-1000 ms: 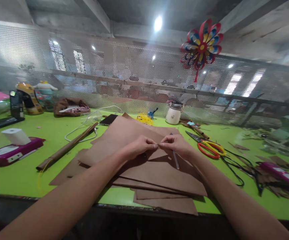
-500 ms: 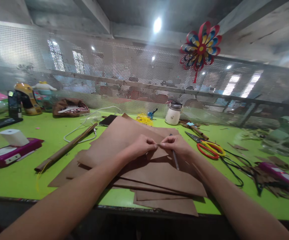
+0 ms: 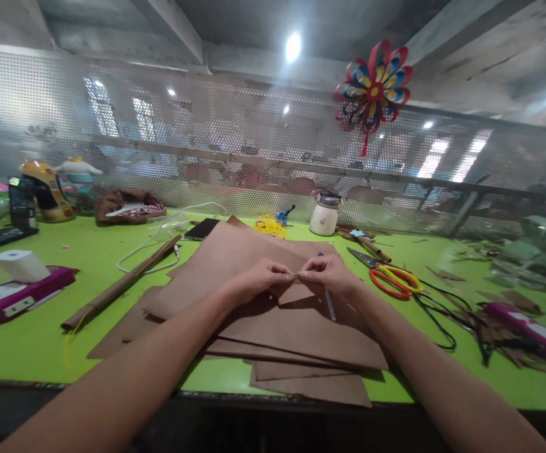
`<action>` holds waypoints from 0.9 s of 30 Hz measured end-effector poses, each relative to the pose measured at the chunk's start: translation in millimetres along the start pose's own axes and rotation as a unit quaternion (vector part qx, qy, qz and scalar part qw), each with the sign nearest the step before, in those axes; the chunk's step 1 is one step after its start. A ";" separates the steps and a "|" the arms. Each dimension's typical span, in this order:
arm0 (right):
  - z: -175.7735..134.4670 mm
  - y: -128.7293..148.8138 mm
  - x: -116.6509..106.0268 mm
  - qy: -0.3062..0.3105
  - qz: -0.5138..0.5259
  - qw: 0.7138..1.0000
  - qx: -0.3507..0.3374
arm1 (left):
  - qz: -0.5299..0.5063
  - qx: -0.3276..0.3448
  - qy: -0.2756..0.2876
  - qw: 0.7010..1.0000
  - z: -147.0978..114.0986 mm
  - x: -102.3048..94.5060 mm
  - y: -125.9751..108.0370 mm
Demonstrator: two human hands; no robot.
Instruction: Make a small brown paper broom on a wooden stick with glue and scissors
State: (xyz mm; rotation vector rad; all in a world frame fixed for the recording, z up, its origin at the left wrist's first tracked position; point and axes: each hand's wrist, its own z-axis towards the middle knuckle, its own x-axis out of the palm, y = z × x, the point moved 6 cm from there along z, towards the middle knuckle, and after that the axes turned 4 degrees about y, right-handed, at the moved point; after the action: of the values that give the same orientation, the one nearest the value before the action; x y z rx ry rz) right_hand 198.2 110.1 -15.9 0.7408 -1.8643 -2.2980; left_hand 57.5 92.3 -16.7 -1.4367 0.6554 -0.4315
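Over a stack of brown paper sheets point(image 3: 301, 336), my left hand point(image 3: 269, 280) and my right hand point(image 3: 327, 275) meet fingertip to fingertip. Both are closed in a pinch on a small piece of brown paper point(image 3: 295, 294), its top edge mostly covered by the fingertips. A slim grey pen point(image 3: 330, 305) passes by my right hand, its middle hidden; whether the fingers hold it or it lies on the paper, I cannot tell. To the right of that hand lie scissors point(image 3: 390, 281) with red and yellow handles.
Left on the green table point(image 3: 216, 375) are a rolled brown paper tube point(image 3: 122, 286), a white cable point(image 3: 121, 261) and a purple device point(image 3: 51, 283). A white jar point(image 3: 324, 215) and yellow strands point(image 3: 270, 226) stand behind. Paper scraps and another purple device point(image 3: 528, 324) lie right.
The whole view has shifted slightly, so things appear a little further left. My hands stay pinched together at nearly the same spot, with only a tiny movement of the fingers.
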 end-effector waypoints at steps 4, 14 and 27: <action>-0.7 0.1 -6.0 0.003 -0.001 1.000 0.013 | -0.015 -0.006 0.033 0.999 4.3 -2.0 5.6; 0.2 3.1 -19.3 -0.023 0.023 0.999 0.032 | 0.036 -0.026 -0.022 0.999 8.8 -10.1 12.9; -1.7 2.6 -23.4 -0.023 0.053 0.997 0.044 | 0.093 -0.015 -0.057 0.994 6.1 -10.4 2.0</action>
State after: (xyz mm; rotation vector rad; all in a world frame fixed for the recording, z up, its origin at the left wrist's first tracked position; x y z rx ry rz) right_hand 218.9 116.5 -6.5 0.5895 -1.9852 -2.1989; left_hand 53.4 103.8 -17.0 -1.4026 0.6974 -0.1938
